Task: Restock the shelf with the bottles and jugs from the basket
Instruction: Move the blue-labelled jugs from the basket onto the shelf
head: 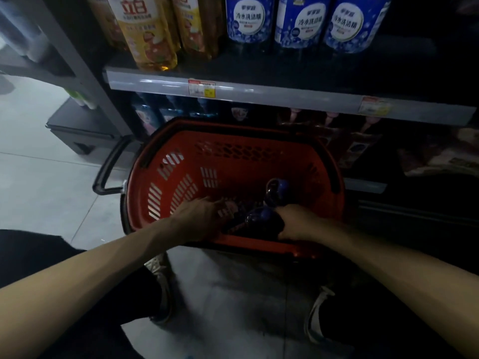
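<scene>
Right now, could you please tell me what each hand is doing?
Left hand: open, reaching into the red basket.
Right hand: gripping a blue bottle.

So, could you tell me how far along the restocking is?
Done: yellow bottles and blue-labelled jugs already stand on the upper shelf. In hand: the right hand grips a dark blue jug in the red basket; the left hand reaches in beside it. Left: that jug and another blue top behind it remain unshelved.
</scene>
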Demonstrator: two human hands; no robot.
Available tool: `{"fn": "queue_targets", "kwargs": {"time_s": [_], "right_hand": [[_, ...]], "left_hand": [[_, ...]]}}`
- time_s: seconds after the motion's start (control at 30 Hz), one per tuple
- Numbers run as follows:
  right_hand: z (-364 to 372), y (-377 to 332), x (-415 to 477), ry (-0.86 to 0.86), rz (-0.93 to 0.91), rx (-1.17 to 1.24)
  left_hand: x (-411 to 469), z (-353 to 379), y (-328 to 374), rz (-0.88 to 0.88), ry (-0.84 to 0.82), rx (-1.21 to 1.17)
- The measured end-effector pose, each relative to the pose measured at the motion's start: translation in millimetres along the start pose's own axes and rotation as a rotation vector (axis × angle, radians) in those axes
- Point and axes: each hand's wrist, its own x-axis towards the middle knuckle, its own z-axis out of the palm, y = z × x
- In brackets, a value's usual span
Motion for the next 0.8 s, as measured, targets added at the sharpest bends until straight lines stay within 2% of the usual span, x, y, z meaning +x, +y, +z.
{"fn": "queue_targets", "kwargs": {"time_s": [0.13, 0.23, 0.43, 0.6, 0.8], "right_hand": [[8, 14, 7, 0.092, -0.031, 0.177], [13, 6, 12, 0.141, -0.043, 0.157], [19, -22, 26, 0.15, -0.092, 0.034], [25, -48, 46, 0.09, -0.187, -0.219], [35, -63, 62, 0.003, -0.181, -0.15]], "left_hand": [[-5, 15, -24, -0.112, 0.012, -0.215], [-12, 20, -40, -0.186, 0.046, -0.299], [-30, 16, -47, -0.278, 0.177, -0.255], [-39, 14, -43, -0.321, 0.28, -0.151], [-44, 12, -38, -0.303, 0.326, -0.166]]}}
